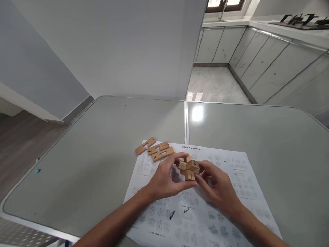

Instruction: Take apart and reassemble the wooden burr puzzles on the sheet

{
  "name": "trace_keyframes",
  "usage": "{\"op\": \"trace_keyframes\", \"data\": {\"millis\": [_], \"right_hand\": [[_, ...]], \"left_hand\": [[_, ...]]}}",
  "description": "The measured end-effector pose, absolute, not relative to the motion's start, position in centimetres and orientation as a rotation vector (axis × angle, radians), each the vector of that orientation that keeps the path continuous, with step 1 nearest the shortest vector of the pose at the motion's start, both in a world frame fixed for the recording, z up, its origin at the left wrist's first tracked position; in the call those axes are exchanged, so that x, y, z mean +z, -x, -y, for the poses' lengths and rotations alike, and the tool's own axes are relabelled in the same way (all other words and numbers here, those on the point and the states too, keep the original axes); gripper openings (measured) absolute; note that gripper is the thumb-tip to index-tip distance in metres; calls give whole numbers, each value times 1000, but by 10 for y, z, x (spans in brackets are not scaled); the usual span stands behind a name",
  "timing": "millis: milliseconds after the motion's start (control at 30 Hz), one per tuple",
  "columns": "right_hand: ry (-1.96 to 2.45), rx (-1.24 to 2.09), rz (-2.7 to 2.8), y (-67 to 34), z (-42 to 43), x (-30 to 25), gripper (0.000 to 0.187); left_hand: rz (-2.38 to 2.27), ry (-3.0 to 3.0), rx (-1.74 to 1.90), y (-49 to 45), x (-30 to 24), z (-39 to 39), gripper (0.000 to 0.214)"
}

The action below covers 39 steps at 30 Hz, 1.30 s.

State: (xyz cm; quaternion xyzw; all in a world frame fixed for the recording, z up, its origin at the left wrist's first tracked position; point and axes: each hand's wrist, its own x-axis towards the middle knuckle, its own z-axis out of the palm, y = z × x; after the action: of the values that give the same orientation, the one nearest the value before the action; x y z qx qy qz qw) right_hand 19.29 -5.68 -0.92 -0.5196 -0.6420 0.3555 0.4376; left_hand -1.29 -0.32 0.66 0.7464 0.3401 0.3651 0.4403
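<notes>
A wooden burr puzzle [190, 168] of interlocked blocks, some marked with numbers, is held between both hands above the printed sheet. My left hand [167, 176] grips it from the left, thumb below and fingers above. From the right, my right hand [214, 178] closes its fingertips on the puzzle's side. Beyond my left hand, three flat notched wooden pieces lie at the sheet's upper left edge: one numbered 1 [150, 142], a middle one [154, 149], and one numbered 2 [158, 156].
Under the hands lies a large printed sheet [239, 192] with puzzle diagrams. It rests on a grey folding table [108, 137] with a metal seam. A small teal bit [38, 171] is near the left edge. A white wall [123, 48] and kitchen cabinets [269, 61] stand beyond.
</notes>
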Motion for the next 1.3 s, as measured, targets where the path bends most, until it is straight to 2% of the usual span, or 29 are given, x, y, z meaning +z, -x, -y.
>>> {"op": "trace_keyframes", "data": {"millis": [100, 333, 567, 733, 867, 1300], "right_hand": [[1278, 956, 1584, -195, 56, -8, 24], [1292, 996, 1522, -198, 55, -12, 17], [1318, 1007, 1562, -198, 56, -16, 21], [1331, 974, 1546, -196, 56, -15, 18], [1311, 1014, 1501, -196, 56, -15, 17], [1284, 1198, 1429, -203, 59, -17, 28]], "left_hand": [[-874, -1835, 913, 12, 7, 3, 71], [-861, -1869, 877, 11, 8, 5, 72], [-858, -1902, 883, 11, 6, 8, 72], [-830, -1923, 901, 12, 5, 8, 80], [-798, -1922, 894, 13, 4, 9, 78], [-783, -1899, 939, 13, 6, 13, 76]]}}
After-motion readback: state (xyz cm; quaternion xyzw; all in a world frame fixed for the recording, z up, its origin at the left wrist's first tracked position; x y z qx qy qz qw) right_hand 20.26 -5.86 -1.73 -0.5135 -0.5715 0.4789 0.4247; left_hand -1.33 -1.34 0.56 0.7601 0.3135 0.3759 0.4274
